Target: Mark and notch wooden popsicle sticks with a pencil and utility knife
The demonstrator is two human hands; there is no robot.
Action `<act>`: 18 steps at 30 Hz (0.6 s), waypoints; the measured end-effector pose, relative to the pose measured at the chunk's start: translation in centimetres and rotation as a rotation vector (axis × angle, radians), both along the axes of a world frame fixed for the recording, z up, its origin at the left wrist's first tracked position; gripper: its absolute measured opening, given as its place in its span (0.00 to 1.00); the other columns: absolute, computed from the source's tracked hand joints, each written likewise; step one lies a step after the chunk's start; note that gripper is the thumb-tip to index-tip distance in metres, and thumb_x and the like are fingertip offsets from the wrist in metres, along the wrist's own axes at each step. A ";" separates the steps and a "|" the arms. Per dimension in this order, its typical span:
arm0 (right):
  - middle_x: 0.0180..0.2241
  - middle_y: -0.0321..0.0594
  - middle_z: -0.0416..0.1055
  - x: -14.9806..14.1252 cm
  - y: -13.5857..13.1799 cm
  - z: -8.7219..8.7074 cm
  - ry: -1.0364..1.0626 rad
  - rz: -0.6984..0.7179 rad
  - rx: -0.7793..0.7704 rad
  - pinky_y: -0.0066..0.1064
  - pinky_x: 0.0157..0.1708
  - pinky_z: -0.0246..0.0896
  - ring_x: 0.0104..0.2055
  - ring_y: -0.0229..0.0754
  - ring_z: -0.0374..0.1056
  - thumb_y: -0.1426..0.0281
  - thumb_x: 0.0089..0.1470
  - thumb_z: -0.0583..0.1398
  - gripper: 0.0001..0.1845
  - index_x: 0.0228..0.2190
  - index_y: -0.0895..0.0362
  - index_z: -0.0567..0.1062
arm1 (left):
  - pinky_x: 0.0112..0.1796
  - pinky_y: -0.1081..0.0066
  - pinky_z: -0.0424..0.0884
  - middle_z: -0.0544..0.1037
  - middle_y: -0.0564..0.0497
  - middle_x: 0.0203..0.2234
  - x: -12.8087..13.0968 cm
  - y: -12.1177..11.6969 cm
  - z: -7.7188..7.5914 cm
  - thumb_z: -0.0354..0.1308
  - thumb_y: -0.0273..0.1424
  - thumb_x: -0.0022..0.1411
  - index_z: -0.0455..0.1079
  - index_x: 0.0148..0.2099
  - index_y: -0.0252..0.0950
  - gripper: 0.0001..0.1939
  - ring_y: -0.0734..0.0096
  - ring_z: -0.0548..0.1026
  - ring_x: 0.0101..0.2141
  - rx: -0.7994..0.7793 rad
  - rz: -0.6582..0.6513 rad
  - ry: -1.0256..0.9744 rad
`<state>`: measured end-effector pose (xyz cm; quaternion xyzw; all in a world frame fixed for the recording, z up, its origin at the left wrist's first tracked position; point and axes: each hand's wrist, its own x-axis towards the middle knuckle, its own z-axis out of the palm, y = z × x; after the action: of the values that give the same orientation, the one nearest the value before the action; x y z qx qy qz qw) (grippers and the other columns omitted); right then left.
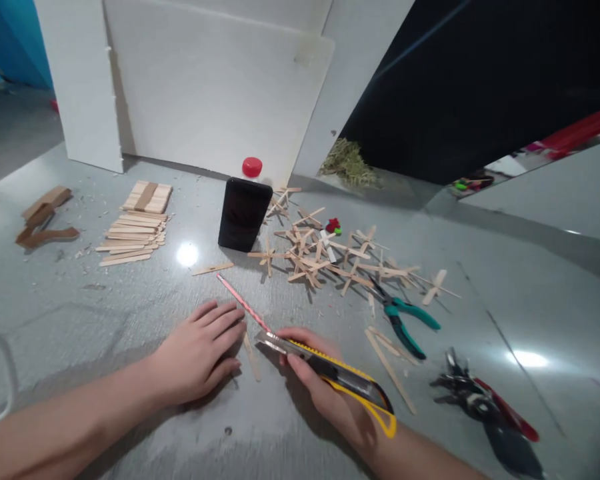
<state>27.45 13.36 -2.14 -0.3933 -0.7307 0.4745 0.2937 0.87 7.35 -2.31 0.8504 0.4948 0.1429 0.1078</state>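
On the worktop, your left hand lies open; your right hand grips the utility knife; if the pink rod just beside both hands rolls, the bared blade could slip into your left fingertips.

1 bottle mostly hidden behind the phone, right hand partly behind yellow cutter
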 end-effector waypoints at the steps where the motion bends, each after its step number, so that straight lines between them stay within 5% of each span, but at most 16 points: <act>1: 0.35 0.39 0.82 -0.1 0.0 0.2 0.000 0.008 -0.008 0.33 0.33 0.73 0.33 0.43 0.78 0.64 0.64 0.59 0.11 0.45 0.48 0.79 | 0.66 0.45 0.63 0.72 0.42 0.66 0.0 0.0 0.0 0.51 0.42 0.74 0.65 0.69 0.39 0.26 0.50 0.68 0.66 -0.001 -0.005 -0.002; 8: 0.29 0.35 0.80 -0.5 -0.2 0.6 -0.029 -0.008 0.102 0.34 0.33 0.71 0.31 0.43 0.76 0.68 0.55 0.65 0.01 0.32 0.49 0.77 | 0.63 0.49 0.68 0.77 0.42 0.60 0.4 -0.4 0.1 0.49 0.39 0.75 0.68 0.66 0.36 0.23 0.52 0.75 0.60 0.030 -0.020 -0.023; 13: 0.36 0.35 0.83 -0.3 -0.2 0.2 -0.074 0.020 0.150 0.36 0.38 0.75 0.35 0.44 0.79 0.71 0.56 0.65 0.11 0.41 0.46 0.79 | 0.61 0.50 0.71 0.79 0.44 0.59 0.8 -0.7 -0.1 0.51 0.37 0.75 0.68 0.67 0.39 0.22 0.53 0.78 0.58 0.053 -0.054 -0.079; 18: 0.43 0.36 0.83 0.2 -0.3 -0.3 -0.049 0.200 0.194 0.36 0.45 0.78 0.43 0.45 0.82 0.74 0.59 0.63 0.18 0.48 0.43 0.77 | 0.59 0.50 0.74 0.80 0.42 0.58 1.5 -1.1 -0.3 0.51 0.39 0.75 0.72 0.63 0.36 0.22 0.51 0.79 0.56 0.162 -0.035 0.008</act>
<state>27.61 13.05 -2.46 -0.2999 -0.8157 0.4186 0.2637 2.33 6.29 -2.66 0.8653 0.4673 0.1771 0.0392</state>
